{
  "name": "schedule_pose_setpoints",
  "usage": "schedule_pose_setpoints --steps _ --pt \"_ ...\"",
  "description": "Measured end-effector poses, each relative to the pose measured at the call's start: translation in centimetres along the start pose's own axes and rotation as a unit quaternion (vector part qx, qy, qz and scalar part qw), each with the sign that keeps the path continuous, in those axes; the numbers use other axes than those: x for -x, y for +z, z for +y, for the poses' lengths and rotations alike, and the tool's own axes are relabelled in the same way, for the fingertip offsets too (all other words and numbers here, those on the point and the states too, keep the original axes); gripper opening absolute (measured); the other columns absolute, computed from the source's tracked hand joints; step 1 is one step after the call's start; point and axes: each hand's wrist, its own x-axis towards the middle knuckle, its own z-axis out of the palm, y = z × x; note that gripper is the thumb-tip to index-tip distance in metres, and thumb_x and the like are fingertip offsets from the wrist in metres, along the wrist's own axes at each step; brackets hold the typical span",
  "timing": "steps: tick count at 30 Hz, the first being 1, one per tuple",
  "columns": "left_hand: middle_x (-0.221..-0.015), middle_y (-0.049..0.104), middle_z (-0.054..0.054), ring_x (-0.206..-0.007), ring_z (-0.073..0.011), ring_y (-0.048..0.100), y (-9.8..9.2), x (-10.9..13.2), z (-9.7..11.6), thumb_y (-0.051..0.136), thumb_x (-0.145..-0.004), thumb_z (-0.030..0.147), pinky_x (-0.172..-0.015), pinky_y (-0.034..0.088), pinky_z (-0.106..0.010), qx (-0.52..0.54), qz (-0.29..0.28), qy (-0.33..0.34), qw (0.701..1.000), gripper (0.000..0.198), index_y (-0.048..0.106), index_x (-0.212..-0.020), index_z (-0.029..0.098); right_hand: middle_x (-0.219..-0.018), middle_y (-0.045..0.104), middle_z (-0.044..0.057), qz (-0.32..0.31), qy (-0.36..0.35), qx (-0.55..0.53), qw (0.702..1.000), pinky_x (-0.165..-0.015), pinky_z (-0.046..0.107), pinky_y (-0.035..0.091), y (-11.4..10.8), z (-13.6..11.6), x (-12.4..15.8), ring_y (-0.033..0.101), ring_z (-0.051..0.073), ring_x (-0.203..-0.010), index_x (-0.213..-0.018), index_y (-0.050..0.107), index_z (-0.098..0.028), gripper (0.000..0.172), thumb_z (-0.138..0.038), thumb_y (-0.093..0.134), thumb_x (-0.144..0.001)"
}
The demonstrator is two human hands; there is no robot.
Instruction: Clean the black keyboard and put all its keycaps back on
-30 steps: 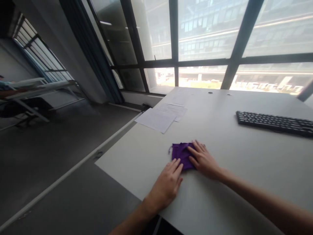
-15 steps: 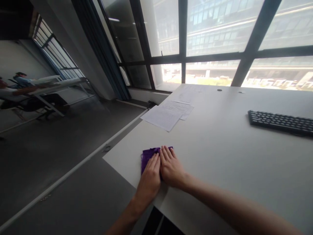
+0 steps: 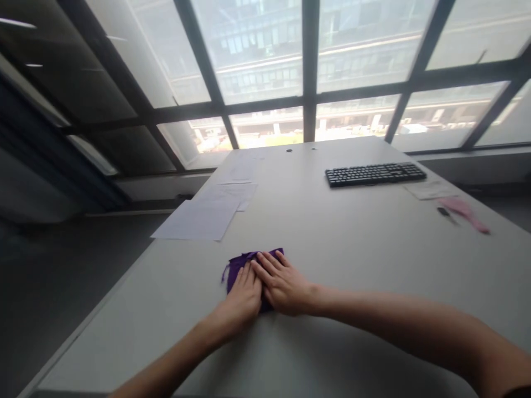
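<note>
A small folded purple cloth [image 3: 237,264] lies on the white table [image 3: 340,237] near its left front part. My left hand [image 3: 240,301] rests flat on the cloth's near side, fingers together and stretched out. My right hand [image 3: 281,284] lies flat beside it, fingers pointing left over the cloth's right part. The two hands touch each other. Both press down on the cloth; neither grips it. Most of the cloth is hidden under them.
Several white paper sheets [image 3: 199,216] lie at the table's left edge. A black keyboard [image 3: 375,174] sits at the far right, with a paper [image 3: 429,189], a pink object [image 3: 467,213] and a small dark item [image 3: 446,213] beyond it. Large windows stand behind.
The view has swung right, bringing the keyboard and the pink object into sight. Both hands came together on the cloth and stay flat on it.
</note>
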Motion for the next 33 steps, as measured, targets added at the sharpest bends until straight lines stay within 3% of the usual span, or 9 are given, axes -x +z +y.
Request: schedule_pose_setpoints --steps 5,10,12,15,20,24,27,30,33 --pt "-0.163 0.014 -0.032 -0.153 -0.0424 0.008 -4.1 -15.1 9.9 0.037 -0.088 0.013 -0.121 0.024 -0.059 0.025 -0.048 0.153 0.987 0.074 0.016 -0.158 -0.004 -0.166 0.019 0.018 0.010 0.174 0.092 0.980 -0.127 0.052 0.012 -4.3 9.2 9.4 0.018 0.029 -0.155 -0.160 0.021 -0.003 0.066 -0.032 0.033 -0.102" --pt "-0.165 0.012 -0.029 -0.154 -0.0407 0.011 -7.4 -27.8 24.6 0.042 -0.090 0.020 -0.123 0.022 -0.053 0.065 -0.048 0.307 0.948 0.078 0.013 -0.158 -0.004 -0.164 0.026 0.020 0.020 0.395 0.198 0.897 -0.124 0.054 0.020 -9.0 17.0 22.2 0.026 0.031 -0.153 -0.157 0.029 0.000 0.063 -0.026 0.028 -0.101" --pt "-0.164 0.013 -0.031 -0.154 -0.0418 0.013 -7.8 -29.9 30.9 0.043 -0.091 0.021 -0.124 0.021 -0.052 0.059 -0.029 0.356 0.932 0.078 0.014 -0.157 -0.008 -0.162 0.030 0.021 0.030 0.446 0.245 0.861 -0.123 0.056 0.023 -9.7 18.3 28.3 0.030 0.032 -0.151 -0.158 0.028 0.000 0.062 -0.021 0.026 -0.100" --pt "-0.163 0.019 -0.032 -0.153 -0.0416 0.017 -7.5 -29.8 39.2 0.040 -0.093 0.023 -0.123 0.022 -0.053 0.054 -0.009 0.414 0.909 0.074 0.016 -0.156 -0.010 -0.158 0.038 0.024 0.061 0.472 0.313 0.822 -0.119 0.058 0.031 -9.2 18.0 37.3 0.035 0.033 -0.148 -0.161 0.012 -0.002 0.066 -0.018 0.027 -0.099" --pt "-0.160 0.024 -0.033 -0.151 -0.0415 0.024 -6.5 -27.0 47.9 0.038 -0.096 0.028 -0.122 0.027 -0.052 0.073 0.058 0.486 0.869 0.074 0.017 -0.155 -0.012 -0.159 0.038 0.022 0.082 0.526 0.344 0.774 -0.119 0.055 0.032 -7.6 15.5 48.3 0.037 0.031 -0.148 -0.162 0.007 -0.005 0.066 -0.026 0.025 -0.103" --pt "-0.162 0.029 -0.025 -0.152 -0.0351 0.027 -7.4 -28.0 50.6 0.030 -0.098 0.027 -0.122 0.028 -0.046 0.087 0.065 0.522 0.846 0.066 0.024 -0.156 -0.005 -0.160 0.036 0.021 0.075 0.594 0.309 0.739 -0.120 0.057 0.029 -9.0 16.1 51.3 0.034 0.032 -0.149 -0.162 0.018 -0.006 0.063 -0.029 0.021 -0.103" --pt "-0.166 0.026 -0.016 -0.153 -0.0282 0.027 -8.6 -29.8 49.8 0.029 -0.099 0.027 -0.122 0.029 -0.043 0.071 0.010 0.539 0.839 0.063 0.028 -0.158 0.003 -0.160 0.034 0.022 0.077 0.628 0.284 0.720 -0.119 0.061 0.029 -10.0 17.0 50.3 0.034 0.035 -0.149 -0.161 0.020 -0.005 0.065 -0.030 0.022 -0.102" --pt "-0.165 0.026 -0.017 -0.153 -0.0295 0.027 -9.0 -29.8 45.6 0.031 -0.100 0.026 -0.122 0.031 -0.047 0.059 -0.019 0.531 0.845 0.063 0.026 -0.159 0.004 -0.161 0.032 0.023 0.085 0.597 0.281 0.746 -0.120 0.060 0.026 -9.3 15.9 46.4 0.030 0.035 -0.151 -0.161 0.016 -0.002 0.066 -0.029 0.024 -0.101" --pt "-0.163 0.029 -0.021 -0.153 -0.0304 0.026 -8.4 -26.5 37.8 0.034 -0.103 0.031 -0.125 0.024 -0.046 0.085 0.028 0.536 0.839 0.062 0.029 -0.157 0.002 -0.161 0.030 0.026 0.112 0.543 0.269 0.788 -0.123 0.057 0.022 -7.1 12.1 39.5 0.025 0.035 -0.152 -0.158 0.025 0.003 0.065 -0.028 0.029 -0.101"
